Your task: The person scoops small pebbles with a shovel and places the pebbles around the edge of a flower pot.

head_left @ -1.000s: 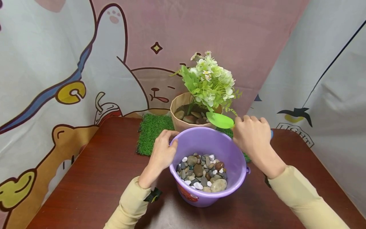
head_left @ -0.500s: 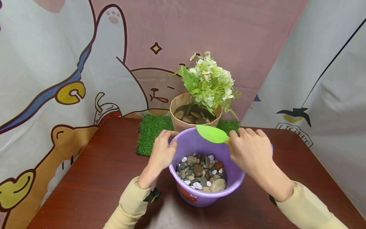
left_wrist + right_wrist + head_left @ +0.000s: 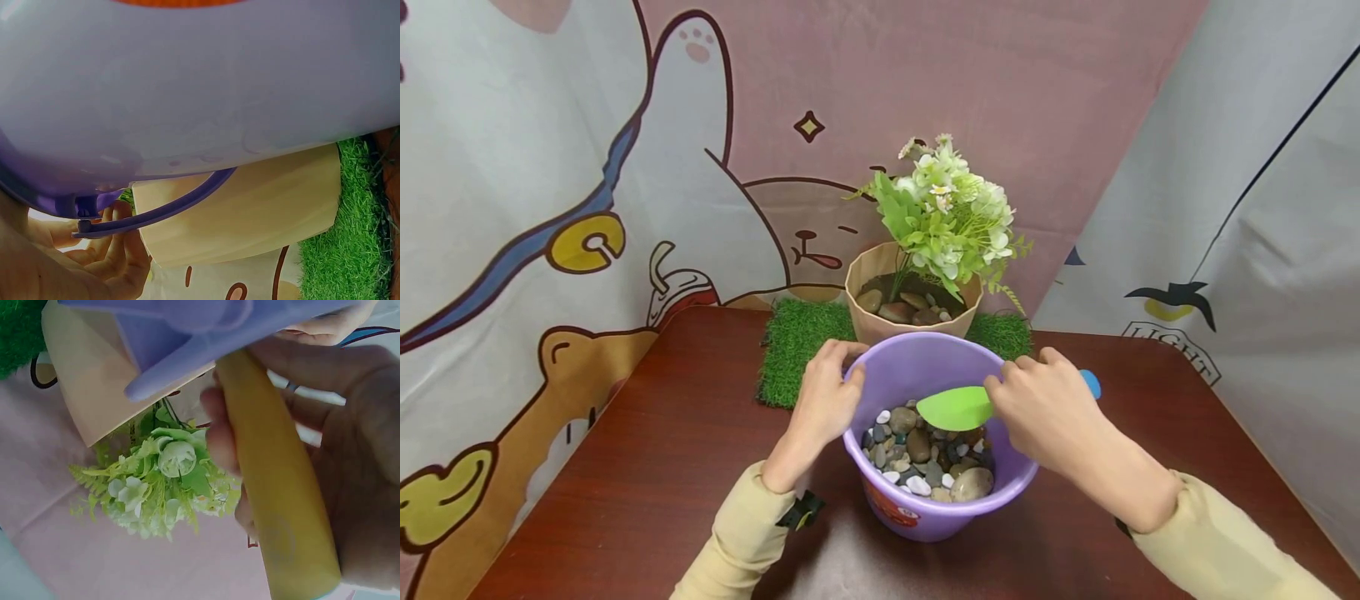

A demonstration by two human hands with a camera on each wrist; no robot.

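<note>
A purple bucket [image 3: 925,362] stands on the table with mixed pebbles [image 3: 917,450] in its bottom. My left hand [image 3: 829,392] grips its rim at the left. The bucket's handle [image 3: 169,212] hangs on the outside near those fingers in the left wrist view. In my right hand [image 3: 1048,412] is a small garden trowel [image 3: 955,408], its green blade inside the bucket just above the pebbles. The right wrist view shows my fingers curled round its yellow grip [image 3: 275,481]. A blue end [image 3: 1091,384] sticks out behind the right hand.
Behind the bucket, a beige pot [image 3: 917,333] with white flowers [image 3: 951,217], soil and stones stands on an artificial grass mat [image 3: 805,346]. The brown table [image 3: 685,467] extends to both sides. A printed cloth [image 3: 1037,100] hangs behind.
My right hand has brought the trowel from over the bucket's far rim, forward and down into the bucket. My left hand has stayed on the rim.
</note>
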